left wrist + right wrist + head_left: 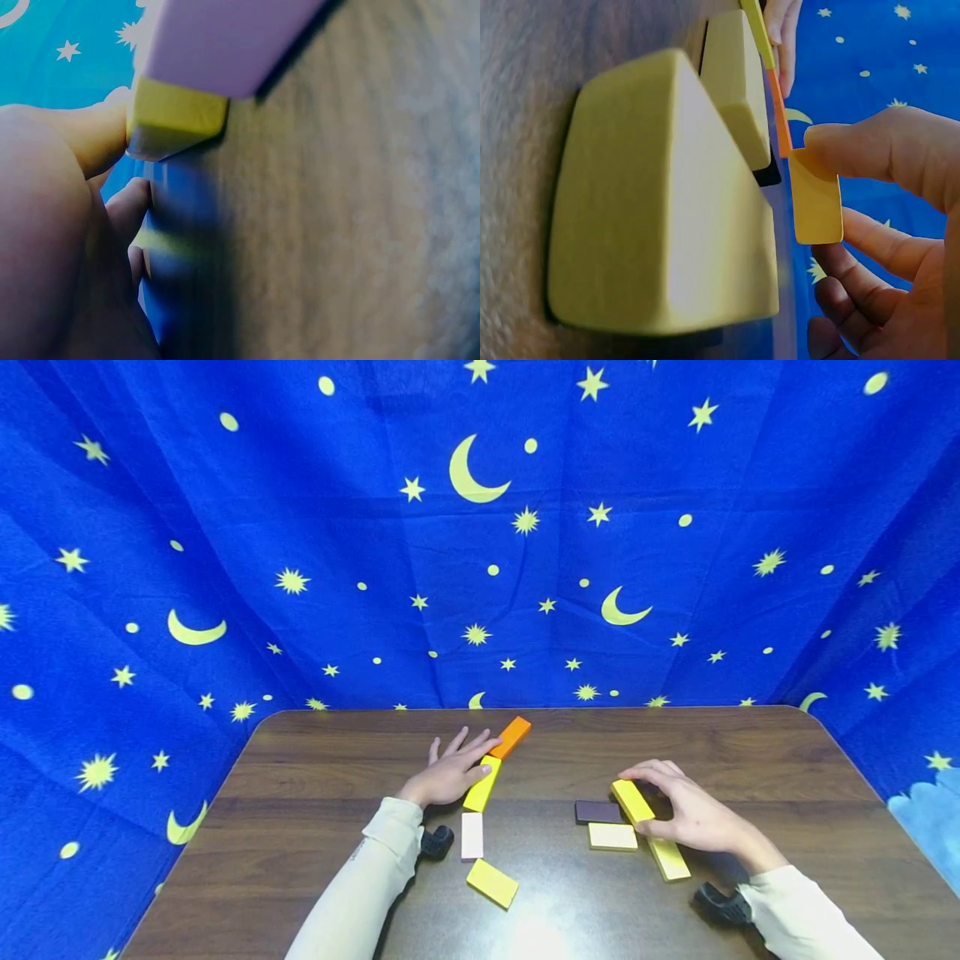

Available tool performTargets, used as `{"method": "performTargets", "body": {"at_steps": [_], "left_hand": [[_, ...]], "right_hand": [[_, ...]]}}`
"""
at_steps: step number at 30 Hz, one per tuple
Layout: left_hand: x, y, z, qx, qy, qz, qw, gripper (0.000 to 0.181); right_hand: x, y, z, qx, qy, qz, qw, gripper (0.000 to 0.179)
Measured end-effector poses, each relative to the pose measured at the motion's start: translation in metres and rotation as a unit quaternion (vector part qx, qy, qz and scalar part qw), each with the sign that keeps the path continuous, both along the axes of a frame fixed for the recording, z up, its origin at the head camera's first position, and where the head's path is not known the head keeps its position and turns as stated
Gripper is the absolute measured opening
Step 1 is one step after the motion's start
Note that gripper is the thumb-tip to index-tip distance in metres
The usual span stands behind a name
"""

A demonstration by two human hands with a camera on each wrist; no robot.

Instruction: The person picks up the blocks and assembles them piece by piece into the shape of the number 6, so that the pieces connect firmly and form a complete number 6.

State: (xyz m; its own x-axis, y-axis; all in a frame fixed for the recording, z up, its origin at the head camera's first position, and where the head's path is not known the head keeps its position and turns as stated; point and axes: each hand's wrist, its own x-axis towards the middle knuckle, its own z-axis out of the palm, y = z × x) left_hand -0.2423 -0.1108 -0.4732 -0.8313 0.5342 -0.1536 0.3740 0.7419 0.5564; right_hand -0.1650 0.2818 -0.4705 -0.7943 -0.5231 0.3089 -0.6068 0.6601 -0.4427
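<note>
Seven flat blocks lie on a dark wooden counter backed by a blue cloth printed with yellow stars and moons. Both wrist views are blurred and close, so block edges there are hard to read, and the right palm hides part of what it holds.

The left hand rests flat, fingers straight, its fingertips touching a yellow block that continues at 1 o'clock into an orange block. Toward 6 o'clock from these lie a pale pink block and a second yellow block.

The right hand curls thumb and fingers round a long yellow block, its far end tilted up off the counter. At 9 o'clock of that grip sit a dark brown block and a cream block; a pale yellow block lies just beneath the wrist.
</note>
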Motion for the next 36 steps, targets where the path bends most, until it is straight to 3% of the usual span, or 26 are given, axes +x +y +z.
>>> {"method": "performTargets", "body": {"at_steps": [9, 36], "left_hand": [[0.0, 0.0, 0.0, -0.002, 0.004, -0.001, 1.0, 0.052], [0.0, -0.001, -0.002, 0.002, 0.007, -0.002, 1.0, 0.052]], "right_hand": [[0.002, -0.005, 0.004, 0.005, 0.019, 0.01, 0.9998, 0.07], [0.015, -0.03, 0.012, -0.013, 0.016, 0.048, 0.9986, 0.065]]}}
